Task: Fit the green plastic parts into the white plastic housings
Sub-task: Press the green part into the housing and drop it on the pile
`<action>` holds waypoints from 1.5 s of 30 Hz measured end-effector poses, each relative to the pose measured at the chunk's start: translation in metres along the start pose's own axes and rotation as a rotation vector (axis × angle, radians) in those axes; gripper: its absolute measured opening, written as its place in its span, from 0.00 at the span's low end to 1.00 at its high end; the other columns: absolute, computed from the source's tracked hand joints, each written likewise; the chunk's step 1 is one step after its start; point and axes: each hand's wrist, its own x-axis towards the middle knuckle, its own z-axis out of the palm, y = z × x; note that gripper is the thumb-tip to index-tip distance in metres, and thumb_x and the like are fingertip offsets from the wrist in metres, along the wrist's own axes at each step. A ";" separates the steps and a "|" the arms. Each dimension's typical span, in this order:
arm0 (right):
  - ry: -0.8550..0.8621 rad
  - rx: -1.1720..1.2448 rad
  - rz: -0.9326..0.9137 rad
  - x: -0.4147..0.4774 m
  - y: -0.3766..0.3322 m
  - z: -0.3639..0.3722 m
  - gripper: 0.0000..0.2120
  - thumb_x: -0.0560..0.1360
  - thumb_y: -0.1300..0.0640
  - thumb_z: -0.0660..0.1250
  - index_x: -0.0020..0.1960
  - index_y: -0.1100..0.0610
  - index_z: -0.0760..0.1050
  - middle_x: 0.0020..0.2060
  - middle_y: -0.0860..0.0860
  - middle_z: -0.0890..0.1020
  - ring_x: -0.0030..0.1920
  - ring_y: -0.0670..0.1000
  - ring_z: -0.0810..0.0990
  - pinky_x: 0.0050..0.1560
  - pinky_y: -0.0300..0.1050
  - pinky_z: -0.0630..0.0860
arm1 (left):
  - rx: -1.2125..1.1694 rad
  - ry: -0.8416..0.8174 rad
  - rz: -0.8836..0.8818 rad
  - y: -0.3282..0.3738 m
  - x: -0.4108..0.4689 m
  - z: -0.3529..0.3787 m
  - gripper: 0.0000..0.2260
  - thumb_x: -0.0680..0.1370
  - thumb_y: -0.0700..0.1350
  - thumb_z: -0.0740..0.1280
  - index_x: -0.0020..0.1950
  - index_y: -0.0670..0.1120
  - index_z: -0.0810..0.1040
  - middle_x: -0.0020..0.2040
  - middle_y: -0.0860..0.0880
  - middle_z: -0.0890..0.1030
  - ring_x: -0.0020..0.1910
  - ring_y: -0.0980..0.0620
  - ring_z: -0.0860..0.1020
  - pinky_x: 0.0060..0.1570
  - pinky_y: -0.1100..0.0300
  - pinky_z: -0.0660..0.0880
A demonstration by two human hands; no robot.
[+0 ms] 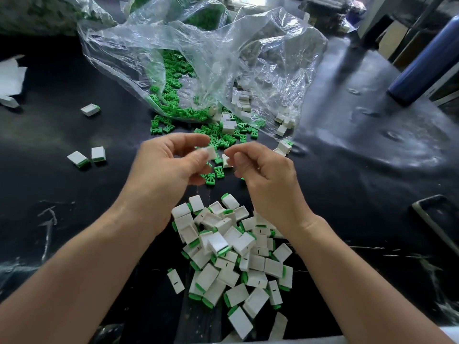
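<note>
Closest in, a heap of fitted housings (236,256) lies on the dark bench (74,194), each white shell showing a green edge at one end. Above it the left hand (169,165) pinches a white housing (210,152) between thumb and forefinger, held off the bench. The right hand (268,175) has its fingers curled, with thumb and forefinger tips close together just beside a small white piece (226,161); whether they hold it cannot be told (blur smears the tips). Loose green parts (218,140) lie scattered beyond and beneath the hands, at the mouth of a clear plastic bag (198,58) that also holds empty housings (243,100).

Both kinds of piece look like small moulded plastic: light, stiff and smooth, likely to slip or flick away under a loose pinch. The housing is probably best held by its two broad flat faces, with the open end left clear and turned toward the other hand. A green part would best be taken by its wide crossbar, so the narrower ribbed end enters first, pushed straight, since a skewed entry may jam.
</note>
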 end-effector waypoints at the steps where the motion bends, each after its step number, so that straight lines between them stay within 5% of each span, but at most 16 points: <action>1: -0.036 -0.086 -0.002 0.001 0.001 0.000 0.09 0.77 0.60 0.62 0.53 0.58 0.80 0.42 0.45 0.79 0.44 0.45 0.77 0.49 0.40 0.73 | -0.033 0.021 0.005 0.001 0.001 -0.001 0.08 0.74 0.35 0.66 0.43 0.48 0.79 0.33 0.52 0.81 0.28 0.61 0.77 0.32 0.68 0.77; 4: -0.222 -0.344 0.010 0.000 0.006 0.003 0.13 0.78 0.59 0.60 0.61 0.53 0.77 0.50 0.52 0.76 0.53 0.52 0.74 0.54 0.47 0.70 | -0.096 0.017 0.003 0.003 0.001 -0.001 0.09 0.75 0.34 0.65 0.41 0.46 0.79 0.31 0.53 0.81 0.30 0.59 0.78 0.33 0.68 0.77; 8: -0.333 -0.529 0.008 0.001 0.007 0.007 0.16 0.80 0.56 0.57 0.66 0.47 0.72 0.50 0.51 0.72 0.55 0.52 0.70 0.50 0.43 0.65 | -0.112 -0.021 0.004 0.003 -0.002 0.001 0.09 0.75 0.33 0.65 0.40 0.45 0.79 0.32 0.52 0.81 0.31 0.58 0.79 0.35 0.67 0.78; 17: -0.276 -0.562 0.020 0.004 0.006 -0.004 0.05 0.76 0.57 0.64 0.49 0.55 0.78 0.48 0.50 0.75 0.52 0.51 0.72 0.45 0.39 0.62 | -0.120 -0.066 -0.024 0.001 -0.004 0.003 0.10 0.74 0.31 0.64 0.40 0.44 0.79 0.30 0.51 0.82 0.31 0.57 0.81 0.35 0.65 0.79; 26: -0.358 -0.597 0.030 0.006 0.006 -0.006 0.09 0.77 0.56 0.62 0.56 0.52 0.75 0.45 0.45 0.65 0.51 0.48 0.66 0.42 0.37 0.56 | -0.058 -0.107 0.032 0.000 -0.007 0.005 0.09 0.66 0.30 0.71 0.37 0.45 0.81 0.31 0.50 0.83 0.31 0.57 0.79 0.36 0.67 0.78; 30: -0.289 -0.494 0.034 0.004 0.005 -0.009 0.05 0.73 0.57 0.68 0.43 0.51 0.71 0.41 0.43 0.69 0.45 0.48 0.68 0.41 0.40 0.60 | 0.001 -0.101 0.066 0.000 -0.007 0.005 0.09 0.65 0.31 0.72 0.37 0.45 0.81 0.30 0.52 0.82 0.30 0.59 0.79 0.33 0.71 0.75; 35: -0.088 -0.259 0.089 0.003 0.007 -0.013 0.05 0.71 0.62 0.70 0.46 0.55 0.80 0.34 0.41 0.75 0.37 0.43 0.75 0.45 0.37 0.73 | -0.019 -0.086 0.059 0.000 -0.008 0.005 0.06 0.66 0.34 0.72 0.37 0.45 0.81 0.31 0.51 0.83 0.31 0.58 0.79 0.34 0.70 0.76; 37: -0.012 -0.085 0.114 0.005 0.005 -0.018 0.07 0.71 0.63 0.71 0.44 0.52 0.81 0.32 0.38 0.76 0.34 0.37 0.76 0.42 0.29 0.73 | -0.085 -0.084 0.024 0.000 -0.007 0.005 0.05 0.69 0.34 0.70 0.38 0.43 0.80 0.31 0.49 0.82 0.31 0.55 0.80 0.35 0.66 0.79; 41: 0.053 0.323 0.156 0.003 -0.002 -0.023 0.12 0.71 0.67 0.70 0.40 0.49 0.79 0.30 0.41 0.81 0.33 0.39 0.79 0.35 0.32 0.74 | -0.224 -0.102 -0.063 0.002 -0.007 0.004 0.09 0.73 0.31 0.64 0.43 0.43 0.79 0.31 0.50 0.82 0.33 0.54 0.82 0.35 0.66 0.78; 45: 0.072 0.454 0.107 0.000 -0.010 -0.021 0.12 0.71 0.69 0.68 0.41 0.52 0.79 0.32 0.43 0.82 0.34 0.40 0.79 0.36 0.32 0.73 | -0.281 -0.120 -0.111 0.005 -0.008 0.007 0.12 0.74 0.27 0.61 0.41 0.41 0.79 0.33 0.46 0.83 0.34 0.52 0.82 0.35 0.67 0.78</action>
